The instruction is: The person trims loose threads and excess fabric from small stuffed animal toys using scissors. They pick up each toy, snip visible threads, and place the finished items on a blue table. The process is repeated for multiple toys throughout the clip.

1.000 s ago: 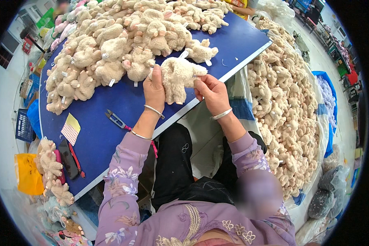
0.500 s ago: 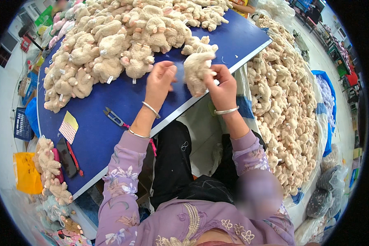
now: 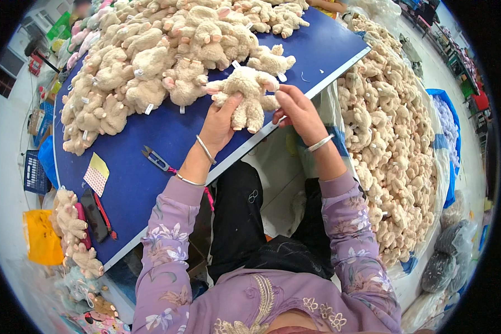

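A cream plush toy (image 3: 246, 100) with pink ears and a white loop tag on top hangs upright over the table's front edge. My left hand (image 3: 221, 119) is closed on its left side, the thumb pressed across its body. At the toy's other side, my right hand (image 3: 298, 111) has its fingers bent together by the ear and arm. Whatever its fingertips pinch, if anything, is hidden. Just behind lies another cream plush toy (image 3: 271, 60) with a white tag. A large pile of the same plush toys (image 3: 145, 61) spreads over the blue table (image 3: 131, 192).
Thread snips (image 3: 158, 160) with a pink cord lie left of my left hand. Farther left are a sticker sheet (image 3: 97, 174), a dark phone (image 3: 94, 216) and a red pen-like tool (image 3: 104, 217). A big sack of plush toys (image 3: 392, 150) stands at my right.
My left hand has moved right and taken hold of the plush toy. The toy has turned from sideways to upright, facing front, and my right hand has shifted to its side.
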Motion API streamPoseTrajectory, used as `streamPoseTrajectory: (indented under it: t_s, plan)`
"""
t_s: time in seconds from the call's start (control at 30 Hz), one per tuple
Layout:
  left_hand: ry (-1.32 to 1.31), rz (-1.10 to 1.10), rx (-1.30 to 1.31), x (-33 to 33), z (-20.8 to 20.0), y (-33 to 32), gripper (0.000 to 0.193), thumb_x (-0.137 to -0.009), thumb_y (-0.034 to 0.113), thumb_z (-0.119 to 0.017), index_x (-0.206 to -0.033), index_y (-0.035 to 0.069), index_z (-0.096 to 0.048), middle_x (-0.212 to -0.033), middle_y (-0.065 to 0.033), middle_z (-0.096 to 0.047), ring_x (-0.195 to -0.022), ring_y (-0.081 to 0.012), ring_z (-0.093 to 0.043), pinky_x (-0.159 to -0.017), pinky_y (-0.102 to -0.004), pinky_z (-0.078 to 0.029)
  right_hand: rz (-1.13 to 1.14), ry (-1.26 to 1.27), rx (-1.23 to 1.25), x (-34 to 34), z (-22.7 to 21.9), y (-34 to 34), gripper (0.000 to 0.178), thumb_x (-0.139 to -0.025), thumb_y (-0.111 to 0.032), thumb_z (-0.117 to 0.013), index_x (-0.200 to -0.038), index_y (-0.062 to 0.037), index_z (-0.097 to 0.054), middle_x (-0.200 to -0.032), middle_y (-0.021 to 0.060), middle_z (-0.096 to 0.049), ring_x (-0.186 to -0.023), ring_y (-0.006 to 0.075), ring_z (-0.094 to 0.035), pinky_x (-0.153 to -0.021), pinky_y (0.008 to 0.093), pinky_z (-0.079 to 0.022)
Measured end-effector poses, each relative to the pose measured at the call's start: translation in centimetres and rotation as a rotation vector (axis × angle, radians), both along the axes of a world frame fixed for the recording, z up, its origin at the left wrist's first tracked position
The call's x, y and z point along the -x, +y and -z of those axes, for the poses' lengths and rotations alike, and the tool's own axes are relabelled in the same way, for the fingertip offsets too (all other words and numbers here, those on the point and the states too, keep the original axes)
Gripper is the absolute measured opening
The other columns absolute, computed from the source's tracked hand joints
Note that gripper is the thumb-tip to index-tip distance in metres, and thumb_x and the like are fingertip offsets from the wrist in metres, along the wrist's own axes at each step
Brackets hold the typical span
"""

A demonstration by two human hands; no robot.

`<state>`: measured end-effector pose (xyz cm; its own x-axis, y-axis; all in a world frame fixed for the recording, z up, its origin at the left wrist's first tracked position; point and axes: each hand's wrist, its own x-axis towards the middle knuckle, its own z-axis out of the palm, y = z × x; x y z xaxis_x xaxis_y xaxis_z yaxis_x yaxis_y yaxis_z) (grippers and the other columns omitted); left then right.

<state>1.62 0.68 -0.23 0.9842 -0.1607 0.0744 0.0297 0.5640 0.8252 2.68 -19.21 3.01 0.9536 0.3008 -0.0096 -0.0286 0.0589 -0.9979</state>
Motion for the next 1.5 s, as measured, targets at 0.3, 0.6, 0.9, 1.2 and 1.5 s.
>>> streamPoseTrajectory:
  t_s: [0.3, 0.6, 0.9, 1.2, 1.5]
  plan:
    - [0.044, 0.212, -0.195, 0.7, 0.1, -0.7, 0.031, -0.094, 0.023, -0.055, -0.118, 0.003, -0.052, -0.105, -0.0049, -0.061, -0.092, -0.0117, -0.061, -0.073, -0.0275, -0.053, 0.051, -0.251, 0.073, -1.3, 1.2, 0.1, 0.023, -0.088, -0.020, -0.064, -0.101, -0.0002, -0.063, -0.085, 0.0001, -0.062, -0.075, 0.0055, -0.054, -0.066, 0.0213, -0.047]
    - [0.048, 0.054, -0.147, -0.8, -0.3, 0.2, 0.044, -0.096, 0.043, -0.045, -0.119, 0.006, -0.048, -0.100, -0.0107, -0.061, -0.079, -0.0146, -0.059, -0.062, -0.0244, -0.045, 0.314, -0.163, -0.170, -7.4, -2.4, -6.3, 0.050, -0.090, -0.047, -0.053, -0.115, -0.0039, -0.053, -0.111, 0.0137, -0.062, -0.096, 0.0273, -0.062, -0.081, 0.0376, -0.051]
    - [0.017, -0.009, -0.179, -0.8, -0.3, 1.0, 0.039, -0.096, 0.038, -0.045, -0.115, 0.003, -0.051, -0.095, -0.0091, -0.062, -0.075, -0.0132, -0.057, -0.061, -0.0241, -0.043, 0.463, -0.574, 0.689, -8.5, 3.5, -0.1, 0.020, -0.083, -0.019, -0.057, -0.093, -0.0030, -0.064, -0.083, 0.0184, -0.066, -0.079, 0.0361, -0.063, -0.072, 0.0417, -0.049]
    - [0.012, -0.022, -0.144, -0.7, -0.1, 0.9, 0.035, -0.096, 0.035, -0.047, -0.109, 0.005, -0.057, -0.093, -0.0075, -0.063, -0.073, -0.0128, -0.055, -0.061, -0.0240, -0.042, 0.535, -0.712, 0.979, -7.3, 3.6, 1.1, 0.029, -0.078, -0.038, -0.063, -0.077, -0.0097, -0.067, -0.079, 0.0086, -0.063, -0.080, 0.0301, -0.060, -0.066, 0.0460, -0.042]
    - [-0.007, -0.177, -0.136, -1.0, 0.5, 1.7, 0.033, -0.096, 0.035, -0.049, -0.119, 0.011, -0.052, -0.112, -0.0037, -0.059, -0.091, -0.0130, -0.055, -0.066, -0.0255, -0.045, 0.266, -0.229, -0.283, -7.4, 0.1, -2.1, 0.021, -0.084, -0.010, -0.048, -0.088, 0.0038, -0.063, -0.085, 0.0079, -0.063, -0.074, 0.0142, -0.058, -0.069, 0.0270, -0.049]
